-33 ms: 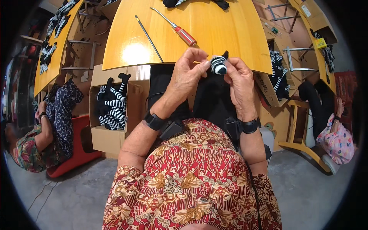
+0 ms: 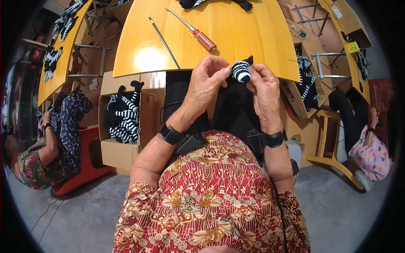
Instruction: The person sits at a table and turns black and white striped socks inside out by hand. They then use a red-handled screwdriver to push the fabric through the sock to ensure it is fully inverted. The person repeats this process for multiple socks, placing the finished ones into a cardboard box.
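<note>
Plainly, the striped knit piece slanted, black tip farthest out, between right hand, fingers clamped on it, and left hand, fingertips at its edge, grip unclear

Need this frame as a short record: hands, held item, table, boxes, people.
left hand: fingertips pinched at the left edge of the knitted piece; contact unclear
right hand: thumb and fingers gripping its right side
knitted piece: small, black-and-white striped, black tuft on top
table: yellow wood; on it, a red-handled tool and a dark thin rod
left box: open cardboard, striped knitted items inside
right box: cardboard, similar items
people: one seated each side, partly visible
</note>
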A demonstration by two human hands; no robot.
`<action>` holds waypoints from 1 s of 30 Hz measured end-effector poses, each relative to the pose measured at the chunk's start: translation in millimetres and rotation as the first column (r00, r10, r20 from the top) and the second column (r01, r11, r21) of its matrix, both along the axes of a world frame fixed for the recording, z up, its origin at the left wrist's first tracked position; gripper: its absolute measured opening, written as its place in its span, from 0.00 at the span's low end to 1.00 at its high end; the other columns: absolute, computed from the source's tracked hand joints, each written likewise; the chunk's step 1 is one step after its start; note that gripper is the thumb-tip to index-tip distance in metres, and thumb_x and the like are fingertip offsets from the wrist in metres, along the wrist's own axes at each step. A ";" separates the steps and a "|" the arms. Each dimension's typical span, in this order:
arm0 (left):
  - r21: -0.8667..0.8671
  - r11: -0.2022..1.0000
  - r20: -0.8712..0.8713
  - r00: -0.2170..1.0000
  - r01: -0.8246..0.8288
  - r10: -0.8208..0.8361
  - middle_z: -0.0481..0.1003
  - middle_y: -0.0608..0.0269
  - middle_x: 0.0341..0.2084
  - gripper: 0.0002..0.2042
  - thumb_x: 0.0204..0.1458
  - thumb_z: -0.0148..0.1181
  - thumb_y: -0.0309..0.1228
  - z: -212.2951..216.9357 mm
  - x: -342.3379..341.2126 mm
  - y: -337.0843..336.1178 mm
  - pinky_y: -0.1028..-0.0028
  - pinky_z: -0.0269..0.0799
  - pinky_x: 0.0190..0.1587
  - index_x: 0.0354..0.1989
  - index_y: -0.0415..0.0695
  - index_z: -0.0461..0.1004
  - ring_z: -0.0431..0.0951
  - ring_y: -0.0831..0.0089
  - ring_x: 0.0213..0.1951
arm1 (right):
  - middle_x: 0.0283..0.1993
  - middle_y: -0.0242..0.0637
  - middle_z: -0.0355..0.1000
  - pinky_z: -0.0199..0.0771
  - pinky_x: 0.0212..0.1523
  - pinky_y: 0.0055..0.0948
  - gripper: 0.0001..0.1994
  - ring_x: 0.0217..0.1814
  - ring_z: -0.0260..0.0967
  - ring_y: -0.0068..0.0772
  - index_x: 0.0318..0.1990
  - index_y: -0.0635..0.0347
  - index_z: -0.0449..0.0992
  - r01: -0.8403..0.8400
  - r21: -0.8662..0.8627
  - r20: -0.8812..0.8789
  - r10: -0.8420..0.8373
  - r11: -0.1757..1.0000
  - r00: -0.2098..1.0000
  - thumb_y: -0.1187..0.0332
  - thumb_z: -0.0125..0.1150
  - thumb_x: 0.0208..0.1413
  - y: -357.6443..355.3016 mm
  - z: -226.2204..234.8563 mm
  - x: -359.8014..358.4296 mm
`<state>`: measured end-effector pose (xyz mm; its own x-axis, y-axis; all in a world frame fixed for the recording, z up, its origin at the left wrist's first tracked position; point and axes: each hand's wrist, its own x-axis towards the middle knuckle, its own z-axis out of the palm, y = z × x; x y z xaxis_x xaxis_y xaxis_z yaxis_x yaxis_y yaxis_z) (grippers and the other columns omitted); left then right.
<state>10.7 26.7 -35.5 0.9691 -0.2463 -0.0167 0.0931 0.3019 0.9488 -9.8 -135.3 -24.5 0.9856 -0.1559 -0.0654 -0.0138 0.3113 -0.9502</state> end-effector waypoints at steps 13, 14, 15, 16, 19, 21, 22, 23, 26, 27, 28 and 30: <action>-0.263 0.960 -0.252 0.967 -0.093 0.024 0.76 0.66 0.35 0.11 0.57 0.59 0.32 -1.3 -6.5 -11.4 0.86 0.72 0.32 0.44 0.40 0.72 0.77 0.81 0.33 | 0.28 0.24 0.70 0.66 0.29 0.15 0.02 0.28 0.64 0.12 0.33 0.64 0.74 0.119 -0.092 0.119 -0.108 0.989 0.987 0.75 0.61 0.56 17.2 -8.8 -4.5; -0.259 0.962 -0.259 0.966 -0.090 0.020 0.76 0.67 0.35 0.10 0.57 0.59 0.31 -2.5 -6.1 -11.3 0.86 0.72 0.32 0.44 0.40 0.72 0.77 0.82 0.33 | 0.29 0.25 0.70 0.66 0.30 0.15 0.02 0.28 0.65 0.13 0.33 0.63 0.74 0.115 -0.149 0.136 -0.095 0.982 0.986 0.76 0.61 0.56 17.5 -8.1 -4.9; -0.256 0.963 -0.266 0.964 -0.087 0.016 0.76 0.67 0.35 0.10 0.57 0.58 0.31 -3.7 -5.0 -11.2 0.85 0.72 0.32 0.44 0.41 0.72 0.76 0.82 0.33 | 0.29 0.25 0.70 0.67 0.30 0.15 0.03 0.28 0.65 0.13 0.33 0.63 0.73 0.112 -0.205 0.153 -0.081 0.972 0.985 0.76 0.61 0.55 17.8 -6.7 -5.2; -0.252 0.964 -0.274 0.962 -0.082 0.010 0.75 0.68 0.35 0.10 0.58 0.58 0.31 -5.5 -4.2 -11.0 0.85 0.71 0.32 0.44 0.41 0.72 0.76 0.83 0.33 | 0.29 0.25 0.70 0.67 0.31 0.15 0.03 0.29 0.66 0.13 0.32 0.63 0.73 0.111 -0.262 0.168 -0.068 0.959 0.983 0.76 0.61 0.55 18.2 -5.8 -6.3; -0.195 0.980 -0.245 0.970 -0.050 0.001 0.74 0.70 0.34 0.08 0.58 0.57 0.30 -10.6 -1.4 -8.7 0.84 0.71 0.34 0.43 0.42 0.72 0.74 0.84 0.33 | 0.29 0.26 0.71 0.68 0.32 0.16 0.03 0.29 0.67 0.15 0.34 0.63 0.74 0.279 -0.439 0.282 -0.164 0.854 0.945 0.77 0.61 0.54 21.4 -4.4 -10.6; -0.152 0.986 -0.099 0.994 -0.061 0.046 0.73 0.71 0.32 0.07 0.59 0.55 0.30 -9.8 -2.9 -11.8 0.83 0.70 0.35 0.42 0.41 0.72 0.73 0.85 0.32 | 0.29 0.27 0.70 0.68 0.31 0.17 0.04 0.29 0.67 0.16 0.35 0.63 0.74 0.239 -0.491 0.308 -0.090 0.838 0.947 0.77 0.62 0.53 23.0 1.0 -12.9; -0.131 0.989 -0.022 0.997 -0.070 0.068 0.72 0.71 0.31 0.06 0.60 0.55 0.29 -9.1 -3.1 -12.8 0.83 0.69 0.36 0.41 0.41 0.72 0.72 0.85 0.32 | 0.29 0.27 0.70 0.68 0.31 0.18 0.05 0.30 0.67 0.16 0.36 0.63 0.74 0.220 -0.515 0.321 -0.052 0.828 0.946 0.77 0.63 0.53 23.3 4.2 -12.7; -0.032 0.995 0.054 0.994 -0.092 0.093 0.72 0.71 0.31 0.06 0.60 0.54 0.29 -10.1 -2.7 -12.0 0.83 0.69 0.37 0.40 0.40 0.72 0.71 0.85 0.32 | 0.30 0.28 0.71 0.68 0.30 0.19 0.05 0.30 0.67 0.17 0.36 0.63 0.74 0.241 -0.537 0.361 -0.038 0.808 0.932 0.77 0.63 0.52 22.4 6.3 -11.6; 0.158 0.971 0.219 0.966 -0.177 0.140 0.71 0.69 0.29 0.06 0.60 0.52 0.28 -12.4 -1.9 -9.6 0.81 0.68 0.37 0.38 0.38 0.70 0.69 0.84 0.32 | 0.31 0.32 0.71 0.68 0.30 0.21 0.07 0.30 0.68 0.22 0.36 0.63 0.75 0.348 -0.579 0.484 -0.033 0.738 0.875 0.77 0.65 0.49 21.1 10.6 -10.2; 0.157 0.967 0.227 0.960 -0.200 0.162 0.71 0.67 0.28 0.05 0.60 0.51 0.27 -10.3 -1.5 -10.2 0.80 0.68 0.37 0.37 0.37 0.70 0.70 0.82 0.31 | 0.32 0.33 0.71 0.69 0.30 0.22 0.07 0.30 0.68 0.25 0.35 0.63 0.75 0.408 -0.577 0.531 -0.055 0.707 0.846 0.77 0.66 0.48 22.7 11.7 -11.6; 0.153 0.962 0.237 0.954 -0.225 0.185 0.71 0.65 0.27 0.05 0.60 0.50 0.26 -8.9 -1.0 -10.7 0.79 0.68 0.36 0.37 0.37 0.69 0.70 0.80 0.31 | 0.32 0.34 0.71 0.69 0.30 0.24 0.08 0.30 0.68 0.27 0.35 0.62 0.75 0.467 -0.572 0.579 -0.072 0.674 0.812 0.78 0.66 0.47 23.5 13.9 -13.3; 0.158 0.958 0.257 0.946 -0.241 0.196 0.71 0.65 0.27 0.05 0.61 0.50 0.26 -9.3 -0.8 -9.1 0.79 0.68 0.36 0.36 0.37 0.69 0.69 0.80 0.31 | 0.31 0.36 0.71 0.69 0.31 0.28 0.07 0.30 0.69 0.33 0.34 0.62 0.75 0.492 -0.654 0.618 0.031 0.574 0.785 0.78 0.66 0.46 22.2 20.6 -17.0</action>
<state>9.8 17.6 -44.9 0.9800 -0.0424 0.1945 -0.1891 0.1067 0.9761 -26.8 -113.1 -3.9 0.7218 -0.1126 0.6828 0.4990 -0.5989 -0.6263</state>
